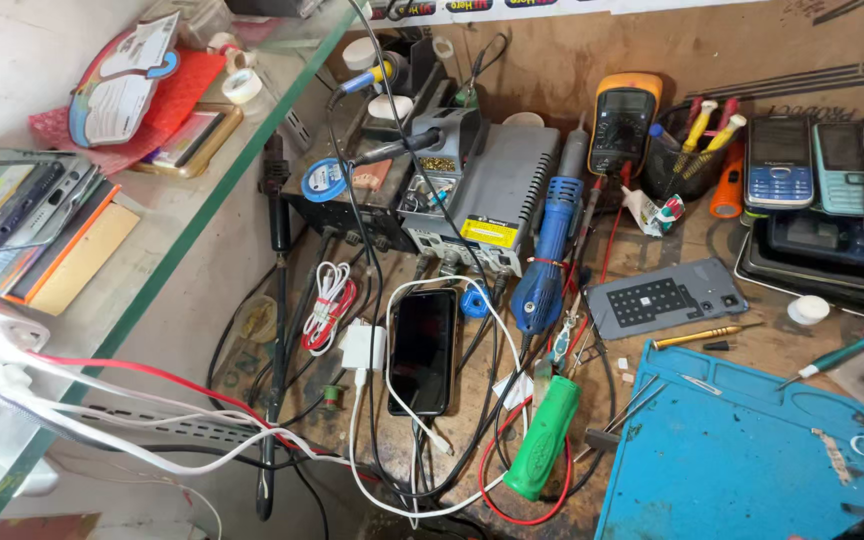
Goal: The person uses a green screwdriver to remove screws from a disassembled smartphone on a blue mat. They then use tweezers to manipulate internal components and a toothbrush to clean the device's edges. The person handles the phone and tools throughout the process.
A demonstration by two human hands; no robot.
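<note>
Blue silicone, the work mat (742,470) filled the lower right of my view across the cluttered bench (752,230). Neither my left hand nor my right hand showed in the frame, so I could not tell whether my fingers were spread, closed or holding anything, nor which hand stood nearer. A dark shape at the bottom right corner was too small to make out.

The black smartphone (422,350) lay face up at the middle of the bench, left of the mat and well apart from it. Its long axis ran nearly straight away from me, tilted slightly, with its near end plugged into a white charging cable (372,470) that looped around it to a white charger (364,348) just beside its left edge.

Between the phone and the mat lay a green-handled tool (544,437), angled toward me, ringed by a red wire (512,510) and black leads. A pair of tweezers (632,405) rested at the mat's left edge. Beyond the phone stood a grey rework station (507,195), with a blue hot-air handle (549,250) lying against its right side. A grey phone back cover (667,297) and a brass-coloured screwdriver (697,336) lay just beyond the mat. A yellow multimeter (624,120) and two keypad phones (779,162) leaned at the back wall. A glass shelf (182,200) ran along the left.
</note>
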